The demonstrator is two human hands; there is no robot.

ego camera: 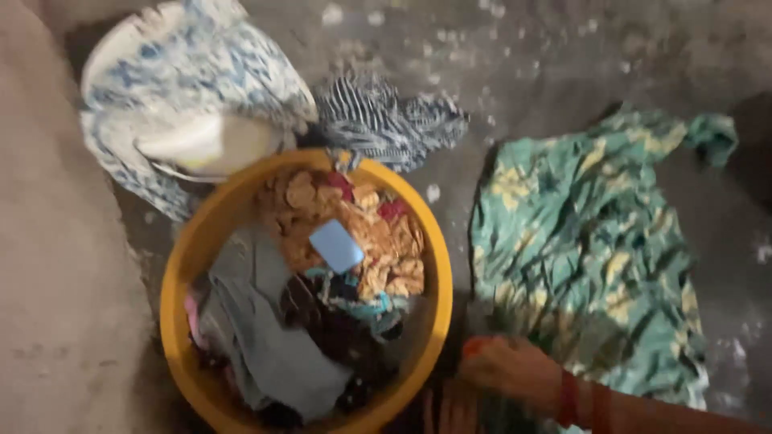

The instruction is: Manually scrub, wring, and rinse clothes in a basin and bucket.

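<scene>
Blue-and-white cloth point(189, 60), far left of the floor point(563, 48), with a pale bowl point(209, 141) lying on it. Striped cloth point(386, 120) just beside it. Yellow tub point(181, 265), piled with mixed clothes; blue bar of soap point(336, 245) on top. Green patterned cloth point(587, 241) spread flat on the floor to the right. Right hand point(507, 370), red bangles at the wrist, fingers curled on that cloth's near edge; grip blurred, cannot tell how tight.
</scene>
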